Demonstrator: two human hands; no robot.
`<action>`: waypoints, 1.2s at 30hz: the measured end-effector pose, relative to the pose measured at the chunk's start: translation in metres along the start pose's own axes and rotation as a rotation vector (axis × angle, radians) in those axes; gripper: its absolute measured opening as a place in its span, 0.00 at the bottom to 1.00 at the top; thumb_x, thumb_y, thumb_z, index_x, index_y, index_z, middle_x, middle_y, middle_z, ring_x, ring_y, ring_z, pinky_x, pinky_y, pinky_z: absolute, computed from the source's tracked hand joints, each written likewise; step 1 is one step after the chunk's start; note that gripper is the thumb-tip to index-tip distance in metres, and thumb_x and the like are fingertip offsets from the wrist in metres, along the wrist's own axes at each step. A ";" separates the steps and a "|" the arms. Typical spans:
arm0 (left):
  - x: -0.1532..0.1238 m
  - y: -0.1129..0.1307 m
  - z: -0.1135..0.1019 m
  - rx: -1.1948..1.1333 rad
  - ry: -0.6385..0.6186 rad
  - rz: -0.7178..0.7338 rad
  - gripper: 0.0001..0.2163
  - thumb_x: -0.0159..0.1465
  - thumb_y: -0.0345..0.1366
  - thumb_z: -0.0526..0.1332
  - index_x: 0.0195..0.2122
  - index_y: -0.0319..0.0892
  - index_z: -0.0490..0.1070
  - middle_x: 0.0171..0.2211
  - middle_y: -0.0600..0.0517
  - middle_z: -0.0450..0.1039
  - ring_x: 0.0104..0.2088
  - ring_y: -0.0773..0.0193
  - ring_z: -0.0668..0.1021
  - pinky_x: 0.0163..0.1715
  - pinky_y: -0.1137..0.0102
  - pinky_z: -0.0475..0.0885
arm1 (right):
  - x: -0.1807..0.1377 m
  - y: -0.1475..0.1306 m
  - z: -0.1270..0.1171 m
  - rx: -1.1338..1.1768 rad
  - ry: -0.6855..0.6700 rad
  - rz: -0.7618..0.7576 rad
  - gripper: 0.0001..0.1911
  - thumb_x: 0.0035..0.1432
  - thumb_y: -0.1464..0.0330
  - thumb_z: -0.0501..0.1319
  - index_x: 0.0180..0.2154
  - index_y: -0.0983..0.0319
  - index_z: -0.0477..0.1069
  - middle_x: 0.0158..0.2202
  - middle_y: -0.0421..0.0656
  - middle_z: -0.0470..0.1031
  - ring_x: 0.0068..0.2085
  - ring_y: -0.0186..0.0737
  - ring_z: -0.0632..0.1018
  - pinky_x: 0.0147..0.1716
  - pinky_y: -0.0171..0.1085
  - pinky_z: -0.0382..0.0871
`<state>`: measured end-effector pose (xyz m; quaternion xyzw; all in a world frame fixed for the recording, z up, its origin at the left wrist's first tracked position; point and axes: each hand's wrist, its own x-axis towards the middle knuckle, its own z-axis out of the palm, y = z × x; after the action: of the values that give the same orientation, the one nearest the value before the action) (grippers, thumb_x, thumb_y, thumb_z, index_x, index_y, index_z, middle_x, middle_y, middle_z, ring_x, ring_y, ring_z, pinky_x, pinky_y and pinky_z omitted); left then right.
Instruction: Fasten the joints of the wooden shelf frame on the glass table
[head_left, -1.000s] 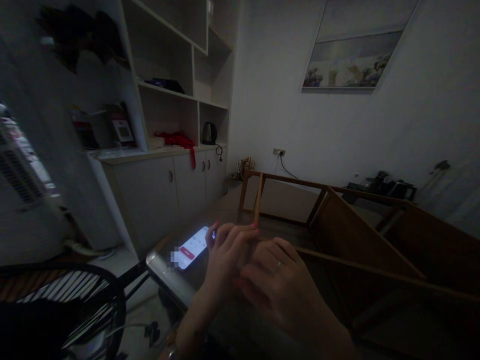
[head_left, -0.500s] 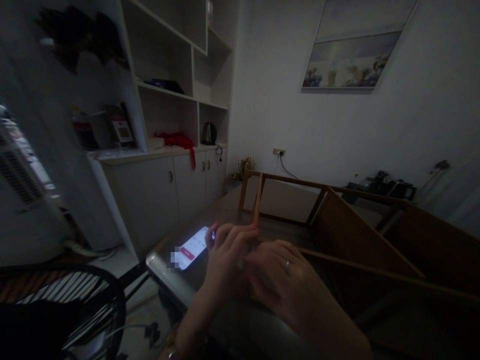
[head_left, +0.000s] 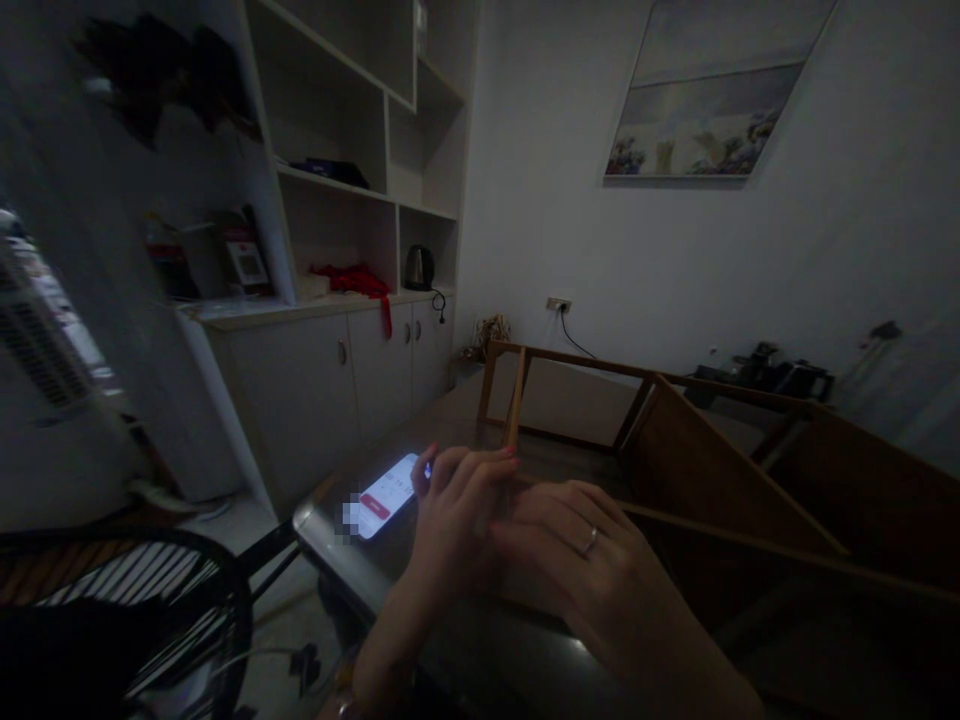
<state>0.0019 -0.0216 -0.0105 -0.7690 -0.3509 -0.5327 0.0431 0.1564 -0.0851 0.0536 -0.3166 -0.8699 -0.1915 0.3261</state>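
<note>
A brown wooden frame (head_left: 574,440) with slanting panels lies on the dark tabletop. My left hand (head_left: 461,505) is closed at its near left corner, the fingers curled over the wood by the upright. Close beside it, my right hand (head_left: 592,565), with a ring on one finger, has its fingers bent and fingertips drawn together near the left palm. Something pale and small may lie between the hands, but fingers and dim light hide it. Left of my left hand, a lit phone (head_left: 388,495) lies face up, showing a timer and a red button.
The rounded table edge (head_left: 337,550) runs along the near left. A black slatted chair (head_left: 240,600) stands left of it. Behind are white cabinets (head_left: 296,385) with shelves holding a kettle (head_left: 418,267) and red cloth (head_left: 360,280). Dark appliances (head_left: 795,375) sit behind the frame at right.
My right hand has shifted slightly to the right and turned, its fingers stretching a little more toward the left hand. My left hand, the frame and the phone stay in place.
</note>
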 end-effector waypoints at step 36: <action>-0.001 -0.001 0.000 0.026 -0.024 -0.015 0.11 0.63 0.38 0.56 0.47 0.50 0.69 0.46 0.52 0.78 0.46 0.55 0.70 0.58 0.57 0.50 | 0.001 0.013 -0.006 0.166 -0.202 0.057 0.17 0.68 0.67 0.55 0.56 0.53 0.69 0.42 0.39 0.76 0.49 0.37 0.73 0.49 0.39 0.68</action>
<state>0.0011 -0.0211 -0.0119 -0.7719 -0.3642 -0.5191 0.0449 0.1674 -0.0785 0.0597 -0.3309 -0.9018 -0.0766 0.2671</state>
